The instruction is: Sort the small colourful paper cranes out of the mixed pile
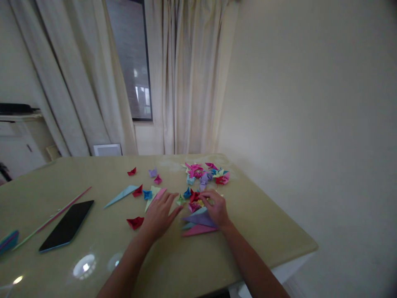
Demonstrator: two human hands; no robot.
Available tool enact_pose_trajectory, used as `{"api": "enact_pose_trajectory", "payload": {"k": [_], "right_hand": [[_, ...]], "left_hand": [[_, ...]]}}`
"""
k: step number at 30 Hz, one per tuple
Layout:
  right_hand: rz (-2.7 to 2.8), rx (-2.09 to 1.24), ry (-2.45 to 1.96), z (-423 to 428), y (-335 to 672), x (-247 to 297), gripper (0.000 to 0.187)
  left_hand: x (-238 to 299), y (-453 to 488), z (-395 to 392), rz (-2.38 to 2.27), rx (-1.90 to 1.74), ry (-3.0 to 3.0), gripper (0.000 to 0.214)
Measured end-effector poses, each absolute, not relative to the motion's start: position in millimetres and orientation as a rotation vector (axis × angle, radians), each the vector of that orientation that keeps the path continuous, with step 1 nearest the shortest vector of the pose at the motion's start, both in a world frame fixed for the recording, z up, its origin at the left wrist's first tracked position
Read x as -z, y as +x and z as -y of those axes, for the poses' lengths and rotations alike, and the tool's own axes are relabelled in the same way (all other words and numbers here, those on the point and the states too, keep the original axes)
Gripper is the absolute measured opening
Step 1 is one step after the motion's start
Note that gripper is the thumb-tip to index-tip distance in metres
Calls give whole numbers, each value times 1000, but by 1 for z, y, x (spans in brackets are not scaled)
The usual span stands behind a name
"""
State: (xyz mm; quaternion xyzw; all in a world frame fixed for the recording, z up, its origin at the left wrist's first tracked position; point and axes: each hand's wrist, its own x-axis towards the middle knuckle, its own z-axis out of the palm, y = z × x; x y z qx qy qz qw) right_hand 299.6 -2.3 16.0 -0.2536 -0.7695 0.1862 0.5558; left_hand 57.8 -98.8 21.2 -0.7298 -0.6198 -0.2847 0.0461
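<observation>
Pale curtains (198, 78) flank a window (132, 62) beyond the grip (215, 205), to its left; a wall (304, 103) rises to its right.

Dim light, glare on tabletop (263, 219)

Red paper (194, 195) (folded); blue piece (187, 193) beside; green piece (180, 200) near.

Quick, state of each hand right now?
Left hand: open, thumb and fingers apart.
Right hand: fingertips at the red folded paper; grip cannot be told.
</observation>
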Motion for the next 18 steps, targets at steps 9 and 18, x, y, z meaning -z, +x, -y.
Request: {"api": "enact_pose_trajectory", "payload": {"k": [9,18], "right_hand": [[1286,-407,-1294,-58,387,-2,56],[1326,-249,-1271,-48,370,-5,51]], "left_hand": [[4,-23,112,2642,109,-1638,24],[-9,9,90,2414,852,-1826,20]]}}
